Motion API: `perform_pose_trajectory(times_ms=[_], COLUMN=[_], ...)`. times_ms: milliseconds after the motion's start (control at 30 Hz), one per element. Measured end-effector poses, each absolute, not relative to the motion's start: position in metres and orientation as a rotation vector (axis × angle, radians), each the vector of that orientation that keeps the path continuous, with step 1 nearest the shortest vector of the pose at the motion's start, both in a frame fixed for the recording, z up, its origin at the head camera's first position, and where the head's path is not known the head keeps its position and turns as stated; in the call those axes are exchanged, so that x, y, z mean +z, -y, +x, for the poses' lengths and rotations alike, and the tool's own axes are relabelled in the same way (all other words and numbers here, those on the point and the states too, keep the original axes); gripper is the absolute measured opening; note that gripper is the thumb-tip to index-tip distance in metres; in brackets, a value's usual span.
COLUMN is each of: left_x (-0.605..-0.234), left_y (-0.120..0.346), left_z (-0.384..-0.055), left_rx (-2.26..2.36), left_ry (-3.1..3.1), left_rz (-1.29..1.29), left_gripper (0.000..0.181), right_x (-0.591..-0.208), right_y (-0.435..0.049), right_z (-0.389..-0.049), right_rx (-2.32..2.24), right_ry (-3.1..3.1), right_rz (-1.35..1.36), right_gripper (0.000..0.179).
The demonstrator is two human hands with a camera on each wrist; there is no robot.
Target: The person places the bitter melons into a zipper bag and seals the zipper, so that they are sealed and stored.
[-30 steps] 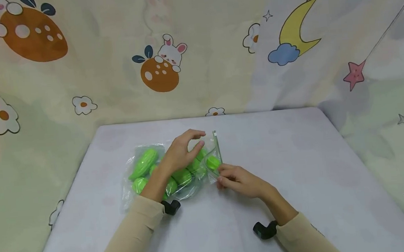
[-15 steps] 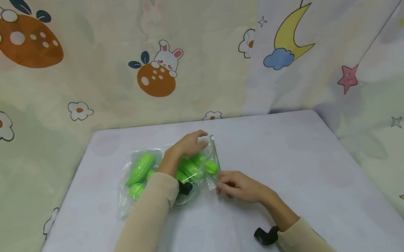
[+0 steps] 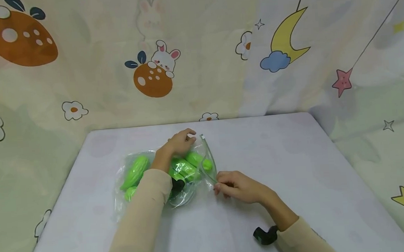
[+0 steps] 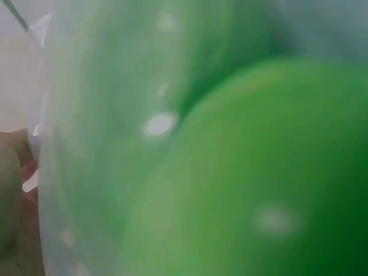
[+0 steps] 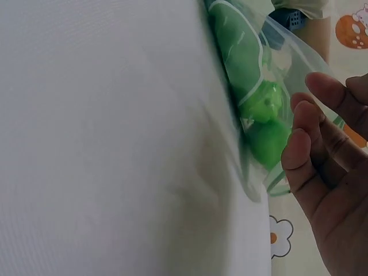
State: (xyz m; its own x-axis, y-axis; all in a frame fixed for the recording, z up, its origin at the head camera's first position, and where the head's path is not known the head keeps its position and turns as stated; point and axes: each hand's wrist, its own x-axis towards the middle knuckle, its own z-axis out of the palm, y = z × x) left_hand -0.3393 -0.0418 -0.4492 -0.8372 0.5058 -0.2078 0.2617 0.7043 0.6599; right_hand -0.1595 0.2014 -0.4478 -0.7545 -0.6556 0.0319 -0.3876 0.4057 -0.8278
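A clear zip bag full of glossy green fruit- and vegetable-shaped pieces lies on the table, its green zip strip at the right end. One long ridged piece is at the left; a small rounded piece sits close to the mouth. My left hand reaches across the bag, fingers and thumb bent at the film beside the strip's far end. Pinched in my right hand is the strip's near end. Blurred green pieces behind film fill most of the left wrist view, with left fingers at its edge.
The bag rests on a white-covered table, left of its middle. Behind stands a patterned cloth backdrop. A black wrist camera sits at the right cuff, and another at the left cuff overlaps the bag.
My left hand has reached farther over the bag, then drawn back left, and the strip's far end has shifted left with it. The right hand keeps its place at the near end.
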Motion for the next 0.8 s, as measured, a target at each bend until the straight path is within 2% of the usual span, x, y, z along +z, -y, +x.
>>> perform_pose_trajectory(times_ms=[267,500,800], left_x=[-0.442,-0.432,-0.41], left_y=[0.062,0.086,0.112], left_z=[-0.345,-0.346,-0.341], left_rx=[0.882,1.15,1.467], left_ry=[-2.597,-2.591,-2.464], left_rz=[0.611,0.609,0.622], left_gripper=[0.046,0.036,0.032], right_x=[-0.43,-0.406,-0.401], right_y=[-0.212,-0.226,-0.257], right_z=[-0.166,-0.179,-0.188], right_rx=[-1.226,-1.133,-1.278], right_ry=[-2.368,-2.391,-2.371], right_rz=[-0.927,-0.937,-0.823], right_gripper=[0.029,0.029,0.029])
